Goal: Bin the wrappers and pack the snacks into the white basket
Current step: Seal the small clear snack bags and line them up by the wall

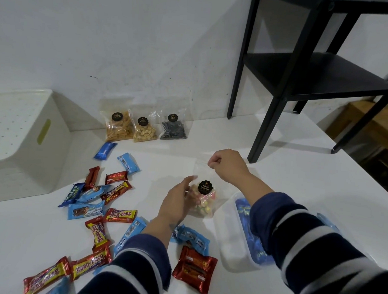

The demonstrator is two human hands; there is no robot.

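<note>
A clear bag of coloured biscuits [205, 199] with a black round label stands upright at the table's middle. My right hand [227, 165] pinches its top edge. My left hand [178, 201] cups its left side. The white basket [20, 142] with a green handle slot sits at the far left. Three clear snack bags [144, 127] lean against the back wall. Several red and blue wrapped bars [102, 209] lie scattered on the left and front of the table. A clear plastic tub [235, 245] holding blue wrappers sits under my right forearm.
A black side table [304, 74] with a lower shelf stands on the white table at the back right. The white table's right edge [366, 178] drops to a darker floor. A red square pack [194, 270] lies near the front.
</note>
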